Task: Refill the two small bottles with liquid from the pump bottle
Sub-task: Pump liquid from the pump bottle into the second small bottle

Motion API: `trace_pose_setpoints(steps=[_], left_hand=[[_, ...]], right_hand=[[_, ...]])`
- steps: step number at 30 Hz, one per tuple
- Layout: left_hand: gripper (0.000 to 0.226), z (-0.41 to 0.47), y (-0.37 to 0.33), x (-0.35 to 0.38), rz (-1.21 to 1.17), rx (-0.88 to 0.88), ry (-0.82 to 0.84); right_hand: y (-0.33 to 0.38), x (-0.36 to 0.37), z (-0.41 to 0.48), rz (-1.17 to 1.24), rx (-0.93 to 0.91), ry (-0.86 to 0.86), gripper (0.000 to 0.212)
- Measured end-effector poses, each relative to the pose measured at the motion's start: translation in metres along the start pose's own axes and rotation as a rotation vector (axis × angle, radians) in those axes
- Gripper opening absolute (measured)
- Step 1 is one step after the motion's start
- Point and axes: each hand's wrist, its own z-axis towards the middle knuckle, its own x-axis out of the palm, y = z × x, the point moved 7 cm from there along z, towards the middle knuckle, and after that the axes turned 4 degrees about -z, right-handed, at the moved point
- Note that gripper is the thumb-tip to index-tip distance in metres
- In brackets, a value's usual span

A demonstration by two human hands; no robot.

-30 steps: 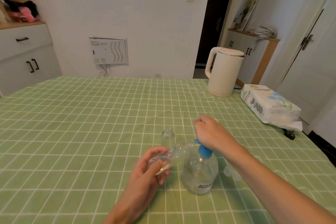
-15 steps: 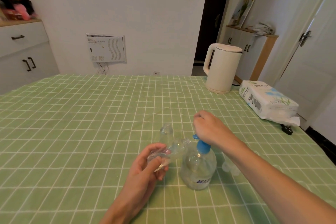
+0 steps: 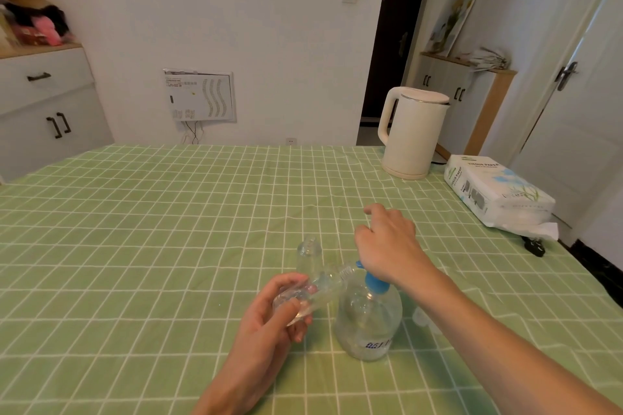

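A clear round pump bottle (image 3: 369, 323) with a blue pump collar stands on the green checked tablecloth (image 3: 168, 229). My right hand (image 3: 387, 242) presses down on the pump head, palm over it, fingers loosely extended. My left hand (image 3: 273, 317) grips a small clear bottle (image 3: 320, 286) tilted on its side, its open neck up against the blue spout. A second small clear bottle (image 3: 308, 254) stands upright and uncapped just behind the held one.
A cream electric kettle (image 3: 413, 135) stands at the table's far right. A pack of tissue paper (image 3: 495, 195) lies at the right edge, with a black plug (image 3: 534, 244) beside it. Small clear caps (image 3: 423, 317) lie to the right of the pump bottle.
My right hand stays on the pump head, its fingers now more spread. My left hand keeps the tilted small bottle at the spout. The camera shifted slightly.
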Motion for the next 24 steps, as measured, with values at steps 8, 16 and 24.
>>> trace_pose_setpoints(steps=[8, 16, 24], left_hand=[[0.050, -0.001, -0.002, 0.003, -0.002, 0.005, 0.009], [0.057, 0.001, -0.002, 0.003, 0.000, 0.020, 0.004], [0.063, 0.002, 0.000, -0.001, 0.022, 0.027, 0.004]], right_hand=[[0.001, 0.002, 0.003, -0.032, 0.006, 0.014, 0.052], [0.001, 0.004, 0.000, -0.053, 0.010, 0.068, 0.051], [0.004, -0.001, 0.002, -0.095, -0.014, -0.020, 0.052]])
